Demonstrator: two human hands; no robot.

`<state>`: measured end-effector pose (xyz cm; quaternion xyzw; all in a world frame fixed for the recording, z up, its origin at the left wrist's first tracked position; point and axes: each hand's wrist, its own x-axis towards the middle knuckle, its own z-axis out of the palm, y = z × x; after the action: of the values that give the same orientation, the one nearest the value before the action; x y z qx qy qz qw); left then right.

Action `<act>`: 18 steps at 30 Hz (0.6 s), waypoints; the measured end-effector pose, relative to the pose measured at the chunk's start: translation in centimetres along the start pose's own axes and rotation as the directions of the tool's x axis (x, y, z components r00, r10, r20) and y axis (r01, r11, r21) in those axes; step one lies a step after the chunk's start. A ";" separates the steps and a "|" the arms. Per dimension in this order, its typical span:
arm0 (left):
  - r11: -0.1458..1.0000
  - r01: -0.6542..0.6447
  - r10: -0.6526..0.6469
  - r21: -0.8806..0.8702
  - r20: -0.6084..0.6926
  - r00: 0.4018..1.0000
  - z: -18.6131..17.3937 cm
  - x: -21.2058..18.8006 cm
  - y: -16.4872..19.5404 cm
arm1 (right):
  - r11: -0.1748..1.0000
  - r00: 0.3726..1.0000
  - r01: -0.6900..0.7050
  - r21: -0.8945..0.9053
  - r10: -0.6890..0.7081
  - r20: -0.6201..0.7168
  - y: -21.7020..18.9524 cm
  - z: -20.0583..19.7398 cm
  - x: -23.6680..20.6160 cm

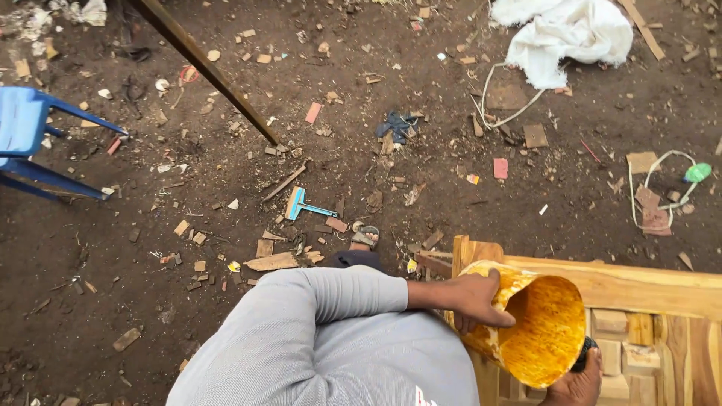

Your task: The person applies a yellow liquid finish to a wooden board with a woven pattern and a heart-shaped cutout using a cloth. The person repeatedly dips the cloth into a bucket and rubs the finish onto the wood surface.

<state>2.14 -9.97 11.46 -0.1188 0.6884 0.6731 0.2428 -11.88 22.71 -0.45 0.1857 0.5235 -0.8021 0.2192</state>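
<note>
Dirt ground w/ wood scraps all over. Wooden frame [639,286] at lower right. Left hand [474,299] grips rim of a yellow-stained cut container [538,319] tipped over frame, inside coated orange-yellow, contents can't tell. Right hand [577,382] below container, closed on a dark object [587,349]. White cloth [568,34] far above frame; blue chair [30,135] far left.

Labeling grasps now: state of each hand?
Left hand: closed on the rim of the yellow container.
Right hand: mostly hidden beneath the container, touching something dark; grip cannot be told.
</note>
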 end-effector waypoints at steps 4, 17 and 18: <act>0.966 -0.164 0.191 0.198 -0.130 0.973 0.5 2.4 -1.2 | 0.995 0.994 0.102 0.012 -0.102 -0.029 0.8 0.3 -1.2; 0.955 -0.173 0.207 0.241 -0.122 0.971 0.3 6.9 -1.9 | 0.977 0.989 0.092 0.191 -0.067 -0.135 3.8 -3.4 -0.2; 0.957 -0.164 0.194 0.240 -0.107 0.975 0.2 7.0 -1.8 | 0.975 0.995 0.075 0.211 -0.059 -0.078 3.6 -3.3 -0.1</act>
<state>-2.91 -8.74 6.46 -0.0704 0.7837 0.5992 0.1476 -9.57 24.43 -4.40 0.2190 0.4476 -0.8536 0.1520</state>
